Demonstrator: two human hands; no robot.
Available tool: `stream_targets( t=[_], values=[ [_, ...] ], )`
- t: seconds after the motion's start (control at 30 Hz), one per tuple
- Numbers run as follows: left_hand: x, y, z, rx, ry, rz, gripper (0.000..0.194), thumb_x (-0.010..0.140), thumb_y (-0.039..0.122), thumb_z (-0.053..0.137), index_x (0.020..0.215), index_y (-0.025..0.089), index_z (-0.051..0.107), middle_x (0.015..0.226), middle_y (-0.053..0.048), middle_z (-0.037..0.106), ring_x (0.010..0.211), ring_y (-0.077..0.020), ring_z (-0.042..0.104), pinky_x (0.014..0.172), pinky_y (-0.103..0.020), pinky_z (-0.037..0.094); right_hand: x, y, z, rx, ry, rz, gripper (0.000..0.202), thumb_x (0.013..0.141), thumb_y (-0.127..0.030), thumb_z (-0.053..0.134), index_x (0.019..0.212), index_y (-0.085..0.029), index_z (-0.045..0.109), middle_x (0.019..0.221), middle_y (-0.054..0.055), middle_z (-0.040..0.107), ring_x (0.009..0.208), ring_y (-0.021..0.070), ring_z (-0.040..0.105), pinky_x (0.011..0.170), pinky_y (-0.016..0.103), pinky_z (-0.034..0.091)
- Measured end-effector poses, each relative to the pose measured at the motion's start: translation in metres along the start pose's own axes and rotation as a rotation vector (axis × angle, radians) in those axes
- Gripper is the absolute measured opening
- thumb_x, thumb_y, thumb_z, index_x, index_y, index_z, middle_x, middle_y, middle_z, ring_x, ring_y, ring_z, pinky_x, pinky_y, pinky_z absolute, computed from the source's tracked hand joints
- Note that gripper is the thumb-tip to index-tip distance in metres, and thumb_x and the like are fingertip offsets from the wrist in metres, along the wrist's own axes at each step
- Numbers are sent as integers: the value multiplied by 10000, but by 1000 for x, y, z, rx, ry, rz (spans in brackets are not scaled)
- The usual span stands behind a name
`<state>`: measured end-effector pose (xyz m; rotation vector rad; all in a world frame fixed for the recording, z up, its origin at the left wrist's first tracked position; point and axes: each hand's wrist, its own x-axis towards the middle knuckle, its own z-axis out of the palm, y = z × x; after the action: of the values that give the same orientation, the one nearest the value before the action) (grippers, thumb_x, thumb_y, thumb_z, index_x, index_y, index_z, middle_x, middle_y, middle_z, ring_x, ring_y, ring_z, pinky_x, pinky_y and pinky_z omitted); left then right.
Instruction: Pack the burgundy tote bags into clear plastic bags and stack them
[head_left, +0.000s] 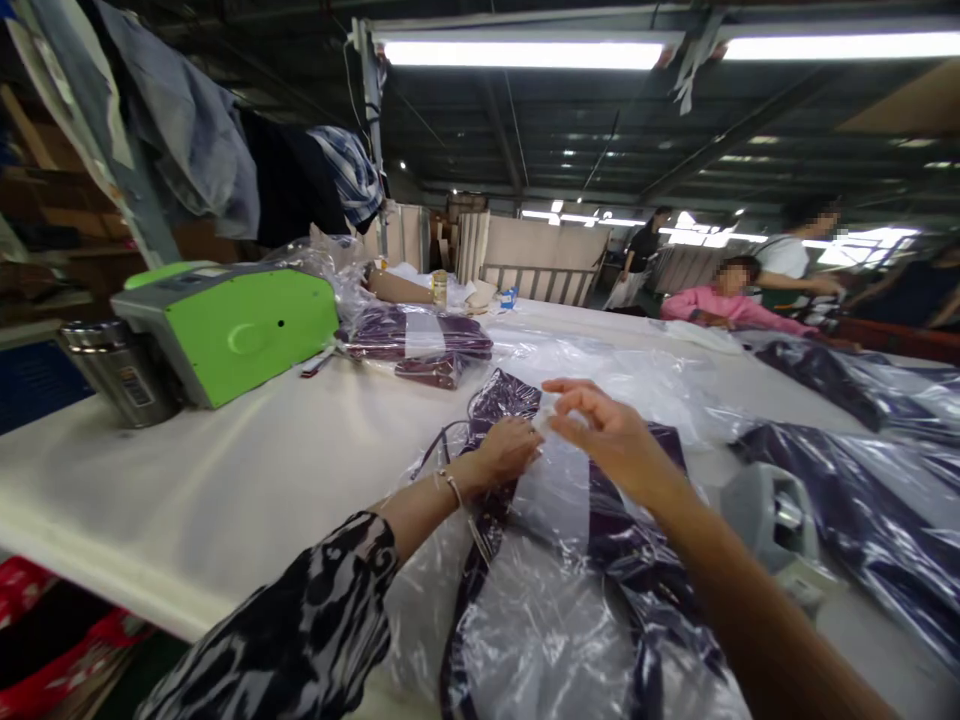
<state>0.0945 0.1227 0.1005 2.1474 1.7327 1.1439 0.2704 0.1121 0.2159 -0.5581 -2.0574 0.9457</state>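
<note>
A dark purple garment (604, 520) in a clear plastic bag (547, 610) lies on the table in front of me, with a white sheet (555, 490) in its middle. On the bag's upper part rests my left hand (511, 452), its fingers curled and pressed together on the plastic. Just to the right, my right hand (609, 432) is raised slightly above the bag, thumb and fingers bent toward each other. A small whitish piece (544, 412) shows between the two hands at the fingertips; its kind is unclear.
A green machine (251, 325) and a steel flask (124, 375) stand at the left. Packed garments (420, 345) lie behind my hands. A grey tape dispenser (772, 520) and more bagged garments (847, 500) are at the right. A person in pink (724, 295) works across the table (285, 460).
</note>
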Motion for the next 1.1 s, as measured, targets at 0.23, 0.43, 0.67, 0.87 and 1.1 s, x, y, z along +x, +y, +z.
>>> stream_targets(
  t=[0.23, 0.43, 0.67, 0.87, 1.1],
  values=[
    [39, -58, 8, 544, -336, 172, 549, 942, 452, 606, 1402, 173, 500, 1505, -162, 494, 1428, -338, 396, 1143, -582, 318, 105, 133, -25, 140, -104, 441, 477, 613, -547, 815, 862, -156, 705, 876, 55, 710, 816, 165, 602, 781, 296, 462],
    [22, -86, 22, 602, -352, 220, 611, 955, 595, 508, 1416, 194, 499, 1500, -164, 502, 1414, -357, 419, 1135, -579, 318, 145, 212, -10, -67, -280, 680, 246, 701, -370, 772, 777, -151, 689, 818, 53, 710, 788, 144, 611, 679, 236, 455],
    [22, -78, 19, 613, -364, 205, 619, 959, 599, 497, 1426, 192, 505, 1504, -152, 509, 1429, -349, 404, 1147, -573, 304, 166, 247, -2, -143, -397, 772, 180, 672, -316, 800, 683, -160, 709, 611, 4, 638, 623, 112, 528, 566, 211, 395],
    [20, -82, 22, 615, -365, 197, 646, 959, 611, 485, 1450, 191, 486, 1533, -156, 475, 1437, -348, 390, 1156, -575, 289, 172, 252, -5, -160, -445, 813, 201, 655, -329, 817, 669, -161, 708, 591, 1, 620, 609, 115, 525, 558, 216, 395],
    [21, -81, 21, 624, -355, 208, 640, 968, 604, 472, 1459, 193, 471, 1522, -149, 489, 1443, -337, 379, 1162, -564, 270, 169, 248, -5, -160, -554, 726, 295, 589, -407, 844, 704, -160, 731, 644, 9, 650, 649, 120, 533, 562, 216, 370]
  ],
)
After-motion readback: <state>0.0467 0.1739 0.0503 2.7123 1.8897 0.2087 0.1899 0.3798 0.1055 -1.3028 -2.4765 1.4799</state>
